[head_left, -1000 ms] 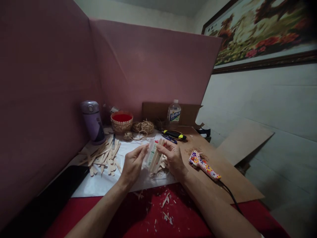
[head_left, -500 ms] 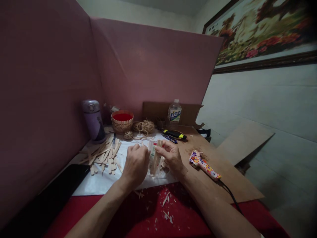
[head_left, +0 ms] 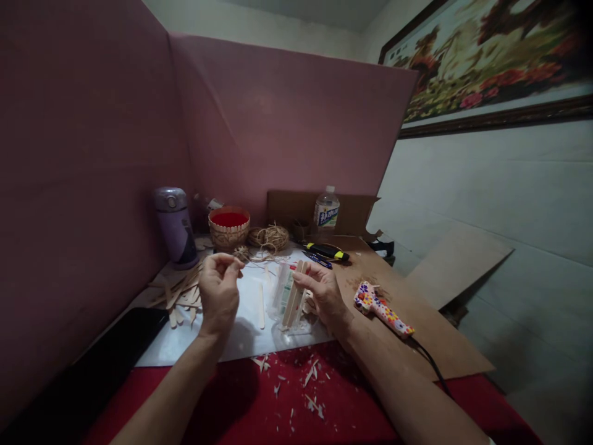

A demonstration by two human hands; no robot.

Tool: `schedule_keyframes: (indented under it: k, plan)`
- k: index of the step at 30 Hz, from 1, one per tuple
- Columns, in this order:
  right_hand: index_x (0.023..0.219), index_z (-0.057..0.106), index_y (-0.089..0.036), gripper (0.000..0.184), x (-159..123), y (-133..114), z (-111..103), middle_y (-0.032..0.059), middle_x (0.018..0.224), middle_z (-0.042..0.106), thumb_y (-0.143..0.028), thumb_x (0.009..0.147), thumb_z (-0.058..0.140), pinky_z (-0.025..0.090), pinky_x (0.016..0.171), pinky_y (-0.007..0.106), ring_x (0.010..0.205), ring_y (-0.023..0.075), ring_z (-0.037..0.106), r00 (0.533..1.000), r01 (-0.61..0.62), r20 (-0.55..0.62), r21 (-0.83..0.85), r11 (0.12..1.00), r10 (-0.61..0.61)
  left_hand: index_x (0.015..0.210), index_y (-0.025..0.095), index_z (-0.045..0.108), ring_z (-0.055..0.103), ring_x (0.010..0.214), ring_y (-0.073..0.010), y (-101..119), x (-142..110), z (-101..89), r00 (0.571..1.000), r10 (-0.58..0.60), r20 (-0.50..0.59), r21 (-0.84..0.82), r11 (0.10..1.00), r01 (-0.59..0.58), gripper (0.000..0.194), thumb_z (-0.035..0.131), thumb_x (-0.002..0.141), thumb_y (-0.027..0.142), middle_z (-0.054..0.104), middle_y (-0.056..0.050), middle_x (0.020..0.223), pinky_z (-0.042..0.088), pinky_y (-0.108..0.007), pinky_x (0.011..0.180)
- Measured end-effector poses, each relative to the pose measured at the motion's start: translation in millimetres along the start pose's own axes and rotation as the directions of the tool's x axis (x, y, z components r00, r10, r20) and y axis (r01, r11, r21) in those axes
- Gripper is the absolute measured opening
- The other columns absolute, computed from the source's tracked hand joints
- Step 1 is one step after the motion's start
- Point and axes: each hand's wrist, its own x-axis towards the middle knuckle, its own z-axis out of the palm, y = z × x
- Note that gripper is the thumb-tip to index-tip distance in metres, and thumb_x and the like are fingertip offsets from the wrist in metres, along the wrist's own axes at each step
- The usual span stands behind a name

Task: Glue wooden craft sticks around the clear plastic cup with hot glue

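Note:
My right hand (head_left: 323,295) is closed at the upper end of several flat popsicle sticks (head_left: 293,300), which stand tilted side by side against a clear plastic bottle piece (head_left: 279,296) with a green and red label. My left hand (head_left: 218,292) is raised over the white sheet (head_left: 245,346), thumb and fingertips pinched together; whatever is between them, if anything, is too small to make out. Between the hands a single popsicle stick (head_left: 261,306) lies on the sheet. Left of my left hand is a loose pile of popsicle sticks (head_left: 180,293), partly hidden by it.
A flowered glue gun (head_left: 382,309) with a black cord rests on brown board at right. Behind are a cutter (head_left: 327,251), a twine bundle (head_left: 269,237), a red-lined bowl (head_left: 229,232), a bottle (head_left: 327,210) and a purple flask (head_left: 175,228). Wood scraps litter the red cloth (head_left: 287,402).
My left hand has moved left, away from the bottle piece, uncovering it and the single stick on the sheet. My right hand stays nearly in place with the sticks.

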Motion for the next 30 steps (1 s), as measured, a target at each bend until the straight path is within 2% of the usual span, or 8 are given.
schedule_keyframes:
  k: [4, 6, 8, 10, 12, 15, 25, 30]
  plan:
    - [0.072, 0.066, -0.017, 0.016, -3, -2, 3, -0.0007, 0.069, 0.056, -0.031, 0.073, 0.072, 0.041, 0.062, 0.026, 0.063, 0.0129, 0.049, 0.998, -0.007, 0.063, 0.0, 1.0, 0.007, 0.082, 0.017, 0.066, 0.057, 0.075, -0.0147, 9, -14, 4.9, 0.959, 0.059, 0.278, 0.236, 0.963, -0.127, 0.007, 0.063, 0.079, 0.023, 0.065, -0.003, 0.082, 0.044, -0.026, 0.069]
    - [0.07, 0.064, -0.017, 0.016, -5, -5, 5, -0.0013, 0.069, 0.055, -0.031, 0.074, 0.071, 0.04, 0.063, 0.027, 0.063, 0.0128, 0.047, 0.995, 0.017, 0.095, -0.039, 0.999, -0.013, 0.087, 0.017, 0.068, 0.056, 0.072, -0.0134, 14, -20, 8.7, 0.918, 0.084, 0.388, 0.21, 0.962, -0.177, 0.013, 0.062, 0.081, 0.027, 0.066, -0.004, 0.088, 0.044, -0.025, 0.063]
    - [0.064, 0.06, -0.018, 0.019, -7, -9, 6, -0.0023, 0.066, 0.051, -0.03, 0.075, 0.07, 0.038, 0.065, 0.027, 0.064, 0.0129, 0.045, 0.991, 0.069, 0.119, -0.111, 0.991, -0.055, 0.09, 0.017, 0.069, 0.052, 0.061, -0.0099, 16, -24, 10.8, 0.892, 0.032, 0.451, 0.159, 0.98, -0.116, 0.019, 0.066, 0.079, 0.031, 0.066, -0.005, 0.095, 0.042, -0.023, 0.055]
    - [0.061, 0.056, -0.019, 0.023, -8, -11, 7, -0.0027, 0.066, 0.048, -0.029, 0.077, 0.069, 0.037, 0.067, 0.027, 0.066, 0.0135, 0.044, 0.985, 0.117, 0.144, -0.182, 0.976, -0.091, 0.087, 0.016, 0.07, 0.046, 0.049, -0.0068, 17, -23, 10.5, 0.871, -0.1, 0.481, 0.136, 0.99, 0.039, 0.022, 0.069, 0.075, 0.033, 0.067, -0.004, 0.085, 0.037, -0.021, 0.044]
    - [0.06, 0.054, -0.019, 0.024, -8, -12, 7, -0.0024, 0.067, 0.048, -0.028, 0.077, 0.068, 0.036, 0.07, 0.028, 0.07, 0.0144, 0.045, 0.978, 0.149, 0.176, -0.216, 0.965, -0.112, 0.08, 0.014, 0.069, 0.041, 0.04, -0.0062, 17, -22, 9.1, 0.828, -0.246, 0.503, 0.124, 0.969, 0.213, 0.023, 0.071, 0.071, 0.035, 0.062, 0.0, 0.061, 0.031, -0.02, 0.037]
    - [0.06, 0.053, -0.019, 0.024, -8, -11, 8, -0.0025, 0.067, 0.047, -0.028, 0.078, 0.067, 0.035, 0.07, 0.028, 0.07, 0.0147, 0.045, 0.972, 0.145, 0.213, -0.199, 0.969, -0.101, 0.075, 0.013, 0.068, 0.04, 0.033, -0.0081, 20, -19, 7.9, 0.769, -0.353, 0.532, 0.1, 0.929, 0.358, 0.025, 0.072, 0.067, 0.036, 0.049, 0.005, 0.041, 0.031, -0.02, 0.032]
    - [0.06, 0.052, -0.018, 0.026, -11, -12, 10, -0.0036, 0.062, 0.045, -0.032, 0.073, 0.07, 0.033, 0.056, 0.025, 0.06, 0.0122, 0.04, 0.978, -0.012, 0.207, -0.091, 0.996, 0.031, 0.072, 0.011, 0.067, 0.047, 0.034, -0.0112, 29, -17, 11.6, 0.705, -0.419, 0.572, 0.073, 0.882, 0.466, 0.021, 0.068, 0.06, 0.028, 0.054, 0.003, 0.042, 0.04, -0.024, 0.033]
    - [0.06, 0.054, -0.019, 0.025, -10, -13, 10, -0.0032, 0.062, 0.046, -0.033, 0.073, 0.07, 0.034, 0.057, 0.026, 0.059, 0.0125, 0.04, 0.984, -0.003, 0.176, -0.104, 0.995, 0.022, 0.085, 0.012, 0.065, 0.048, 0.036, -0.0119, 25, -17, 9.6, 0.743, -0.398, 0.538, 0.091, 0.904, 0.418, 0.027, 0.063, 0.066, 0.03, 0.057, 0.002, 0.046, 0.042, -0.026, 0.039]
